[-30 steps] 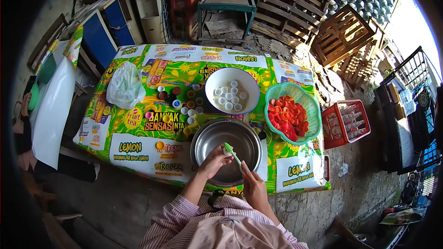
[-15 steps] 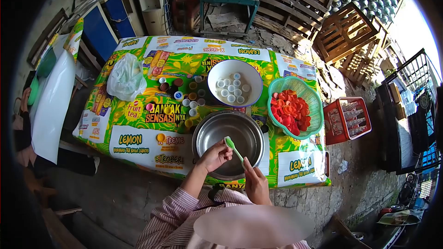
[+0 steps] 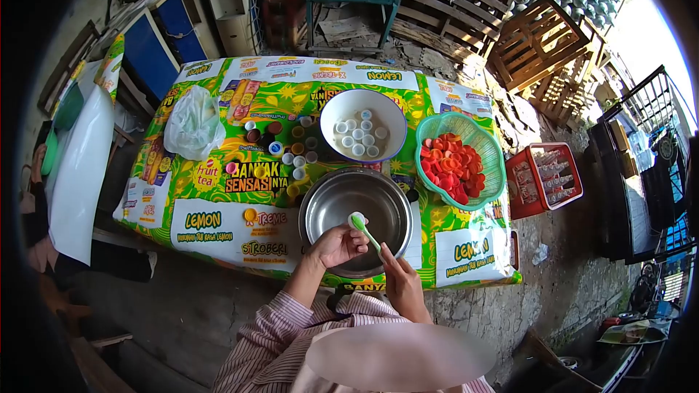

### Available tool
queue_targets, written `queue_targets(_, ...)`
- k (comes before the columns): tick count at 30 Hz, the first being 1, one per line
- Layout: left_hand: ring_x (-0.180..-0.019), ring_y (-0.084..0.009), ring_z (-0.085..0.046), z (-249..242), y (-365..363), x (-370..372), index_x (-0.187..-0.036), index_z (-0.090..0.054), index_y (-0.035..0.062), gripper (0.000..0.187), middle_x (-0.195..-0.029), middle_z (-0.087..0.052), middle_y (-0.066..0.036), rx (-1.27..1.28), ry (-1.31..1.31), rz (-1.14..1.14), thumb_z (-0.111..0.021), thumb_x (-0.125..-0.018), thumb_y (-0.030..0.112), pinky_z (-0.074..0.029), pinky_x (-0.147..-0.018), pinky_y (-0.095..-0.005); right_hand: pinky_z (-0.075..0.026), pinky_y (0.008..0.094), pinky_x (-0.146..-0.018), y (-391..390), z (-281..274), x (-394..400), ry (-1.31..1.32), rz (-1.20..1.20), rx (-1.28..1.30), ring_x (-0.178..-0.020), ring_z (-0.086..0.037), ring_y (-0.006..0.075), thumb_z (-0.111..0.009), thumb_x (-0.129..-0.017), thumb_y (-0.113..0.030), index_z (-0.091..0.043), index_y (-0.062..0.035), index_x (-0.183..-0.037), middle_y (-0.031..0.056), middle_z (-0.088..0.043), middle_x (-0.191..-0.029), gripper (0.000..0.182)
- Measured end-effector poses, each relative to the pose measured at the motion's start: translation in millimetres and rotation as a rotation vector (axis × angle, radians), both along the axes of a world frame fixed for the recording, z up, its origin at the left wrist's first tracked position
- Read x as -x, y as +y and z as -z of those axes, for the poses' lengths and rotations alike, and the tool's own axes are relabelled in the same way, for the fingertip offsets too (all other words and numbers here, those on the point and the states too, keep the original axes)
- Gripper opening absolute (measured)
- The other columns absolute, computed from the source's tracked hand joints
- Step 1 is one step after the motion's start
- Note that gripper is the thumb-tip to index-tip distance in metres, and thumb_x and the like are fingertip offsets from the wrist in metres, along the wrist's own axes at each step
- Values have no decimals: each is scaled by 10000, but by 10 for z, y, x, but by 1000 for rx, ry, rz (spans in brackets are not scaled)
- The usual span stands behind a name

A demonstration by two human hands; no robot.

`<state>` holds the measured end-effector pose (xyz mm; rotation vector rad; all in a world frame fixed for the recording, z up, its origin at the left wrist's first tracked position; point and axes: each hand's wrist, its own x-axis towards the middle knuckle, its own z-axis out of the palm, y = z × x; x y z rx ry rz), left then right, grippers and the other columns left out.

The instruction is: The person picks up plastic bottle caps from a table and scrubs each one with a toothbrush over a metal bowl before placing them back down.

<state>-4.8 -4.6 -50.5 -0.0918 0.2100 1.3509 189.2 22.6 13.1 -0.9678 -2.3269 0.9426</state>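
Note:
My right hand [image 3: 403, 284] is closed round the handle of a green and white brush [image 3: 368, 233], over the steel basin [image 3: 311, 212]. The brush head lies against a small white cap [image 3: 357, 218] pinched in my left hand [image 3: 338, 245], above the basin's front half. Behind the basin, a white bowl [image 3: 332, 111] contains several white caps [image 3: 358, 132]. To the right, red caps [image 3: 453, 167] fill a green plastic basket [image 3: 492, 138]. Loose caps of mixed colours [image 3: 298, 161] are scattered left of the bowl.
A plastic bag [image 3: 194, 124] rests on the left of the patterned table cover [image 3: 207, 173]. Right of the table stands a red crate [image 3: 545, 178]. Wooden pallets [image 3: 455, 7] are behind. Part of another person's hand [image 3: 36, 164] shows at the far left.
The view has shifted slightly. The white cap in my left hand now shows more clearly under the brush head. Both hands keep their hold over the basin.

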Motion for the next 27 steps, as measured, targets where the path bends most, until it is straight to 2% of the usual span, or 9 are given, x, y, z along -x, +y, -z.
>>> queue_targets(1,-667,-98,-422,-7,10,-1,-1111,-520,-20,292,-703,-407,24,0,0,3,-406,-933,180,-394,-659,-271,-427,381,-543,8,3,8,9,14,23,-590,-546,330,-531,-842,6,-479,-155,-1298,179,-537,-732,486)
queue_targets(3,-667,-94,-430,-22,48,4,-1133,-516,-18,309,-731,-445,16,51,257,-1,-388,-942,188,-398,-647,-266,-431,377,-546,21,7,12,10,29,54,-602,-556,339,-523,-839,17,-478,-151,-1298,189,-549,-749,490)
queue_targets(7,-655,-111,-429,13,63,25,-1173,-507,-15,338,-719,-427,10,139,329,-25,-371,-946,196,-403,-663,-276,-437,376,-555,15,60,-3,21,32,42,-621,-569,342,-523,-838,19,-477,-151,-1298,194,-566,-778,493)
queue_targets(9,-705,-90,-464,57,67,37,-1132,-529,-2,330,-814,-525,-6,30,374,-24,-364,-947,217,-409,-655,-262,-445,379,-565,10,66,-5,9,52,46,-638,-580,344,-524,-831,25,-476,-152,-1300,200,-577,-799,503)
queue_targets(12,-759,-77,-485,-24,47,12,-1129,-541,29,335,-913,-585,-21,70,441,-70,-367,-944,247,-414,-671,-262,-447,386,-568,28,64,-12,8,58,30,-639,-582,343,-526,-825,29,-470,-153,-1306,197,-577,-794,518)
queue_targets(16,-801,-62,-492,-51,50,26,-1119,-552,71,345,-1009,-610,-27,17,506,-62,-358,-953,305,-419,-685,-261,-447,393,-573,52,79,-26,-33,55,34,-640,-582,339,-526,-821,32,-462,-154,-1313,186,-576,-785,530)
queue_targets(19,-790,-53,-487,19,49,-2,-1087,-553,103,338,-1023,-616,-25,87,706,-88,-350,-969,345,-422,-685,-249,-452,395,-573,95,99,-24,1,62,15,-635,-578,337,-523,-832,9,-459,-155,-1315,176,-575,-787,514)
queue_targets(24,-781,-61,-497,93,72,1,-1086,-539,103,231,-1024,-612,-31,120,707,-176,-414,-958,249,-438,-691,-262,-454,402,-558,74,66,45,-99,14,-22,-609,-565,334,-508,-859,-38,-457,-171,-1318,162,-555,-757,480)
queue_targets(27,-814,-81,-524,97,68,6,-1080,-533,99,179,-1040,-599,-42,147,731,-208,-448,-946,184,-456,-717,-281,-435,424,-550,164,166,69,-22,60,1,-588,-554,336,-505,-860,-34,-459,-180,-1317,152,-534,-708,482)
